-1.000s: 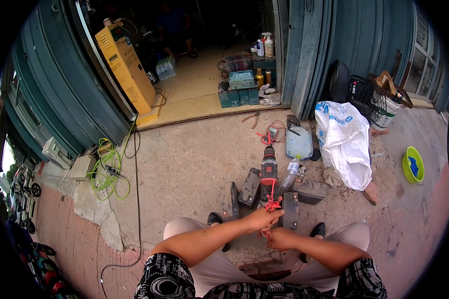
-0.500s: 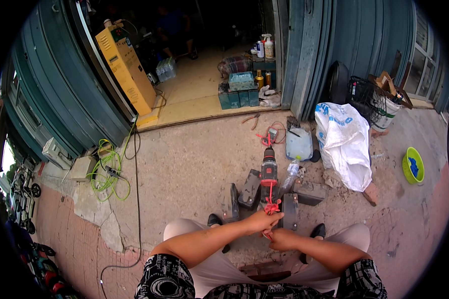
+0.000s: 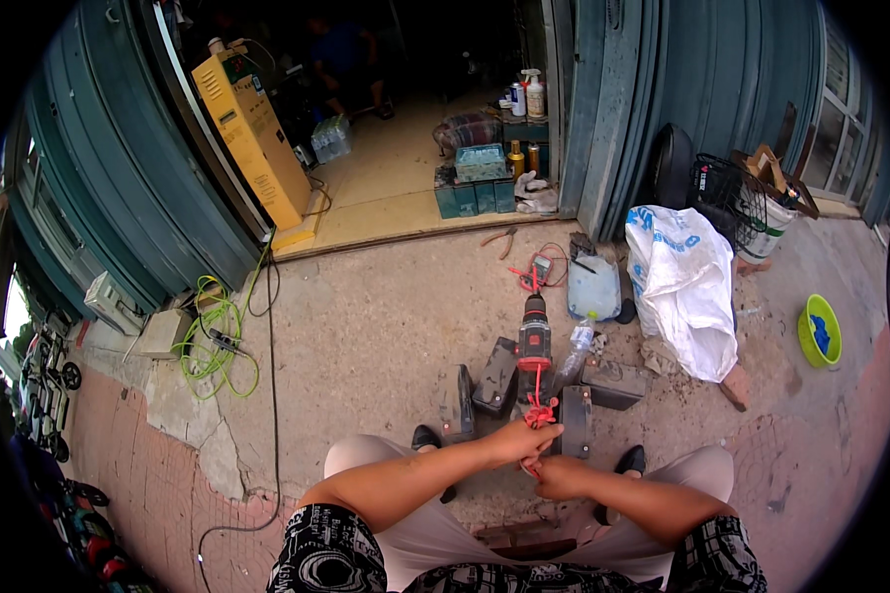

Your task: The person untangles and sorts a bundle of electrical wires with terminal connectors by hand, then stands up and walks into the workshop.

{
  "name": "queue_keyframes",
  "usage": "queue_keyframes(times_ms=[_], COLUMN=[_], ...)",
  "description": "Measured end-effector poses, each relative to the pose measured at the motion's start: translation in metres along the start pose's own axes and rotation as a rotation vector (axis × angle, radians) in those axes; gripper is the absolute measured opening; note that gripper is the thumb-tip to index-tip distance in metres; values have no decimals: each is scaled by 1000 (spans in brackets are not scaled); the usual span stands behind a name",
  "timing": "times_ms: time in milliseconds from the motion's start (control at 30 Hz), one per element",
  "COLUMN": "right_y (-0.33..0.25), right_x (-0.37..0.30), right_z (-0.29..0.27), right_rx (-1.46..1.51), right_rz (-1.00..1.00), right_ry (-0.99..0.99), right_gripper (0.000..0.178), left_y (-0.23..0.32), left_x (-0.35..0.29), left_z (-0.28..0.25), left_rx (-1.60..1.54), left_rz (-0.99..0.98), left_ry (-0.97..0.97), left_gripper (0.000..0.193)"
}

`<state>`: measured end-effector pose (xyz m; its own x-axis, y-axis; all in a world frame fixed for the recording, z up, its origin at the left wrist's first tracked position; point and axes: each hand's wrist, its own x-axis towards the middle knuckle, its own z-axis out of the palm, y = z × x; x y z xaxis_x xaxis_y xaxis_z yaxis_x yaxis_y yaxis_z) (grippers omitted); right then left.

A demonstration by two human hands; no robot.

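Note:
My left hand and my right hand meet above the ground between my knees. Both are closed on a strand of red wire, which bunches just above my left fingers. Short ends of it show between the two hands; fingers cover the rest. Beyond the bunch, a black and red power drill points away from me, with red wire along its near part. Dark box-shaped batteries stand around it, some on each side. A clear plastic bottle leans right of the drill.
A multimeter with red leads, pliers and a pale jug lie farther off. At right are a white sack and a green basin. A green cable coil and black cable lie left. A person sits indoors.
My hands keep the same closed hold at the same spot on the red wire. The surroundings sit very slightly lower in the picture.

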<state>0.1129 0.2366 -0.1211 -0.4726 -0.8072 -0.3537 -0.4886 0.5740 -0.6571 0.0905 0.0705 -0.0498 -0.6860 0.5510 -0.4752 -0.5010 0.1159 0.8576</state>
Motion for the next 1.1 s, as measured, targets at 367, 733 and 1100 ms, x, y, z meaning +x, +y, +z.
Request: queue_keyframes(times_ms=[367, 733, 1100], right_y=[-1, -2, 11], right_x=[0, -1, 3], right_z=[-1, -3, 3], right_rx=[-72, 249, 439], right_rz=[122, 190, 124], right_ry=[-23, 23, 249], right_gripper=[48, 39, 39], left_y=[0, -20, -32], left_x=[1, 12, 18], left_z=[-1, -19, -25], left_rx=[-9, -386, -339], left_rz=[-54, -132, -161], left_ry=[32, 213, 199], left_gripper=[42, 27, 28])
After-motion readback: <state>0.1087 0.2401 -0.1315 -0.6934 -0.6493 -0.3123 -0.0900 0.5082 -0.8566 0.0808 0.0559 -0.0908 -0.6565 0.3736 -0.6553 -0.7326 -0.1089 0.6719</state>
